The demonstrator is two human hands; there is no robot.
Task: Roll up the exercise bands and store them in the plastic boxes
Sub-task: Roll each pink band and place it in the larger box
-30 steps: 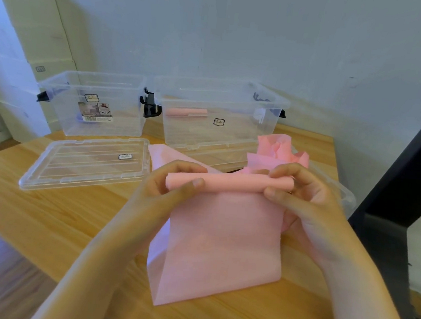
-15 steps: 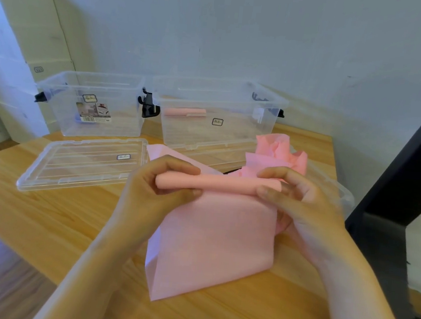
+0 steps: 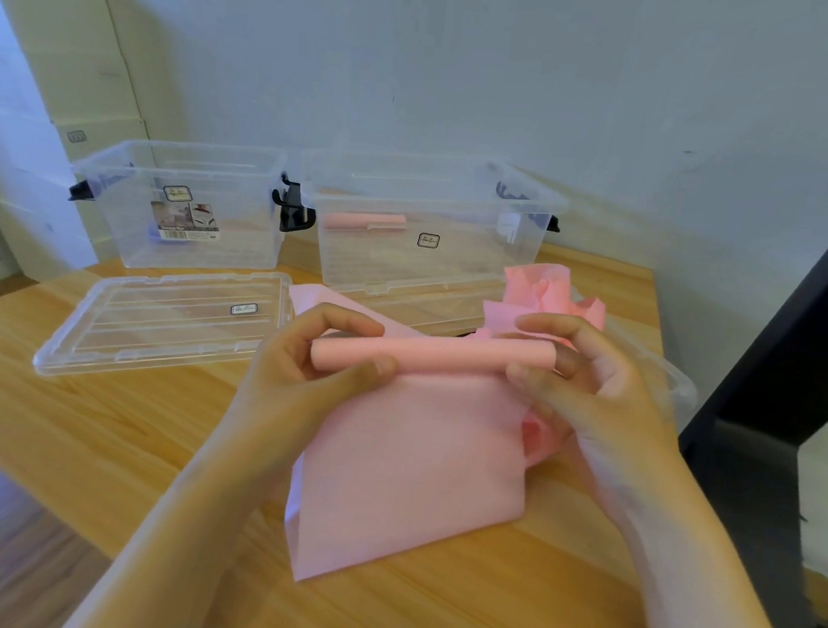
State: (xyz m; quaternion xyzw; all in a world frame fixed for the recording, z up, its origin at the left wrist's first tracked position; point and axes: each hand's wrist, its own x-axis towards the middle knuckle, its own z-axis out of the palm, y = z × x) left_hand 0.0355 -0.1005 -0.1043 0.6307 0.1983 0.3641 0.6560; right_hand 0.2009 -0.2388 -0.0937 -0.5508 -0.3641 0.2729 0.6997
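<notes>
The pink band (image 3: 433, 353), mid-frame, was only partly rolled, its tail trailing onto the counter (image 3: 92, 426). The left hand (image 3: 296, 378) and right hand (image 3: 594, 399) each pinched one end. One finished roll (image 3: 365, 222) lay in the upper-centre box (image 3: 536, 209), and crumpled bands (image 3: 539, 289) remained.

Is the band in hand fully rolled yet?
Partly rolled: left hand and right hand pinch a roll atop the pink band; the rest spreads flat onto the table.
</notes>
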